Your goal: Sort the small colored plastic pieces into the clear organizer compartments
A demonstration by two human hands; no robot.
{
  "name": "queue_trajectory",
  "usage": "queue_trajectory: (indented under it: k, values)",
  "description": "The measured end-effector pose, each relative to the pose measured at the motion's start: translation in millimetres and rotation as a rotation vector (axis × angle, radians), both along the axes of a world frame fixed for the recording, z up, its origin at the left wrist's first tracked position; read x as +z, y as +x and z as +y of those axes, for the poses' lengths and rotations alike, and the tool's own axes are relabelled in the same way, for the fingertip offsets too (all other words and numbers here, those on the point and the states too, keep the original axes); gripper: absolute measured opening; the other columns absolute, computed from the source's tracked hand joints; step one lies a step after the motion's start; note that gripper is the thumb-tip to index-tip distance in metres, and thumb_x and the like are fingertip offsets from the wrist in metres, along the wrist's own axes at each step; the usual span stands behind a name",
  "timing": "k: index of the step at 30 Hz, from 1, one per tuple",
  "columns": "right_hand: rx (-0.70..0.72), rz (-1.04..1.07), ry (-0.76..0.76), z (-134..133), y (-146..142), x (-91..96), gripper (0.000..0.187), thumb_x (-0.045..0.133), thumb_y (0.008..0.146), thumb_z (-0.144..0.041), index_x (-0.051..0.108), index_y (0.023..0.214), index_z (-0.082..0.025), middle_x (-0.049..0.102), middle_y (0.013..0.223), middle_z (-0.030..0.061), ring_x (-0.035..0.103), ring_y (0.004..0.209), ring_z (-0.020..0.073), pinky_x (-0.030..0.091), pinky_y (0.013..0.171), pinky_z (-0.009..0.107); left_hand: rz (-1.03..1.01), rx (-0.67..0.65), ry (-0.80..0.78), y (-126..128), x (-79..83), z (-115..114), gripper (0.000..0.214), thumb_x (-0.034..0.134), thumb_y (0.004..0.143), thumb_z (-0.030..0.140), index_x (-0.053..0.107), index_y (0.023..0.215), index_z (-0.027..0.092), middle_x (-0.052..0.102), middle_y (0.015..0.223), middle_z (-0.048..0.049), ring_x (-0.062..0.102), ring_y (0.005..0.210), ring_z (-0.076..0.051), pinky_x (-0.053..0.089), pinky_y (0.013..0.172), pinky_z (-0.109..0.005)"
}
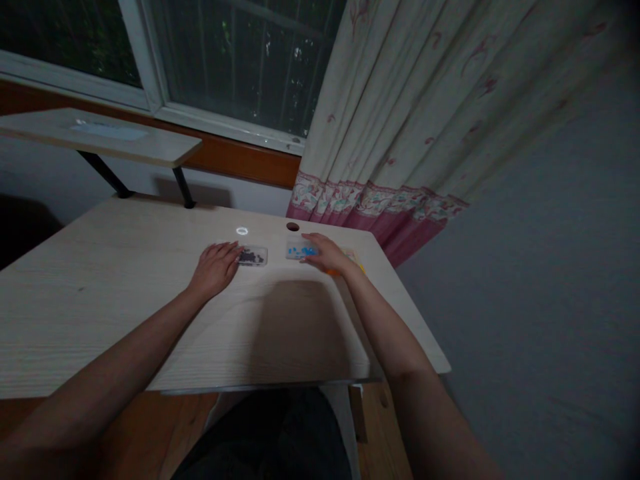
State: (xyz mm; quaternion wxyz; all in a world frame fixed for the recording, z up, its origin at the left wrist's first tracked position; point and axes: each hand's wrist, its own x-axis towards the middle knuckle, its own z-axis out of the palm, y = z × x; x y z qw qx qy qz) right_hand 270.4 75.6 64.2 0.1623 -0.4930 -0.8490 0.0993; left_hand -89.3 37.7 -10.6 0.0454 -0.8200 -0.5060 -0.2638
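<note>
My left hand (216,267) lies flat on the pale wooden desk (125,293), fingers stretched out, their tips touching a clear shallow tray of small dark pieces (253,256). My right hand (326,253) rests palm down, its fingers against a clear tray of small blue pieces (300,251). Part of an orange and yellow thing (350,265) shows under and behind the right wrist. Neither hand grips anything.
A cable hole (293,227) and a bright light spot (242,231) mark the desk's far edge. A raised shelf on black legs (100,137) stands at the back left. A flowered curtain (400,133) hangs right of the window (225,60). The desk's right edge drops to the grey floor.
</note>
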Motion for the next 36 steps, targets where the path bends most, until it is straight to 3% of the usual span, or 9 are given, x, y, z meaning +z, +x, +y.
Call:
queue_trajectory:
  k: [4,8,13,17,20,24,27,31,36]
  values:
    - [-0.096,0.059,-0.036,-0.1,61.2,19.5,0.074,0.079,0.075,-0.029,0.052,0.143,-0.021,0.052,0.147,0.0140,0.049,0.135,0.0282,0.034,0.118,0.047,-0.006,-0.004,0.002,-0.3,-1.8,1.7,0.045,0.037,0.101,0.036,0.056,0.139,0.023,0.054,0.147,-0.0094,0.048,0.135,-0.028,0.028,0.116,-0.051]
    - [-0.200,0.063,-0.115,-8.0,111.6,23.4,0.074,0.079,0.074,-0.031,0.053,0.142,-0.021,0.053,0.146,0.0129,0.051,0.133,0.0299,0.036,0.117,0.048,-0.015,-0.013,0.012,-0.7,-1.2,1.8,0.045,0.037,0.101,0.036,0.059,0.137,0.022,0.055,0.145,-0.0097,0.049,0.133,-0.029,0.031,0.114,-0.050]
    - [-0.228,0.011,-0.182,-13.1,125.4,21.4,0.077,0.079,0.073,-0.033,0.051,0.145,-0.025,0.050,0.149,0.0108,0.047,0.138,0.0299,0.034,0.118,0.050,-0.081,-0.033,0.005,-2.0,3.9,-0.1,0.043,0.040,0.100,0.040,0.064,0.132,0.022,0.056,0.144,-0.0103,0.052,0.129,-0.029,0.036,0.112,-0.048]
    - [-0.184,-0.071,-0.093,-10.1,87.1,25.5,0.090,0.085,0.067,-0.035,0.047,0.147,-0.024,0.040,0.157,0.0136,0.033,0.147,0.0330,0.027,0.121,0.055,-0.120,-0.055,0.003,-4.4,3.1,1.3,0.044,0.043,0.099,0.043,0.065,0.130,0.021,0.051,0.148,-0.0113,0.051,0.131,-0.030,0.037,0.112,-0.048]
    - [-0.034,-0.027,-0.010,-8.9,31.3,19.5,0.080,0.078,0.076,-0.039,0.047,0.148,-0.024,0.042,0.155,0.0137,0.035,0.146,0.0300,0.027,0.120,0.053,-0.136,-0.099,-0.009,-6.4,1.0,3.2,0.047,0.050,0.095,0.047,0.061,0.133,0.023,0.046,0.152,-0.0108,0.048,0.133,-0.031,0.037,0.113,-0.050]
    - [0.184,0.041,0.000,-9.2,-50.9,-8.3,0.069,0.070,0.086,-0.042,0.047,0.147,-0.021,0.047,0.151,0.0136,0.040,0.142,0.0264,0.032,0.119,0.045,-0.166,-0.158,-0.020,-8.2,3.5,2.3,0.058,0.056,0.092,0.049,0.049,0.144,0.025,0.038,0.157,-0.0106,0.042,0.138,-0.032,0.035,0.115,-0.051]
    - [0.224,0.050,-0.021,-8.7,-94.4,-30.9,0.069,0.067,0.088,-0.045,0.045,0.149,-0.022,0.043,0.155,0.0130,0.038,0.144,0.0264,0.033,0.117,0.043,-0.173,-0.148,0.018,-9.7,6.6,0.0,0.061,0.057,0.091,0.049,0.045,0.146,0.024,0.041,0.155,-0.0117,0.039,0.141,-0.031,0.032,0.117,-0.051]
    - [0.208,0.066,-0.015,-4.8,-114.6,-44.8,0.059,0.066,0.090,-0.042,0.051,0.145,-0.025,0.050,0.148,0.0119,0.048,0.136,0.0250,0.037,0.113,0.040,-0.123,-0.079,0.043,-17.1,3.5,2.0,0.064,0.058,0.090,0.051,0.044,0.147,0.024,0.043,0.154,-0.0118,0.036,0.143,-0.032,0.024,0.120,-0.052]
    - [0.213,0.098,0.010,-6.3,-92.3,-34.8,0.059,0.071,0.085,-0.044,0.057,0.138,-0.022,0.057,0.136,0.0108,0.054,0.126,0.0245,0.040,0.111,0.039,-0.088,0.008,-0.037,-32.0,-6.8,12.5,0.076,0.060,0.086,0.056,0.041,0.148,0.017,0.044,0.151,-0.0181,0.038,0.141,-0.036,0.028,0.117,-0.052]
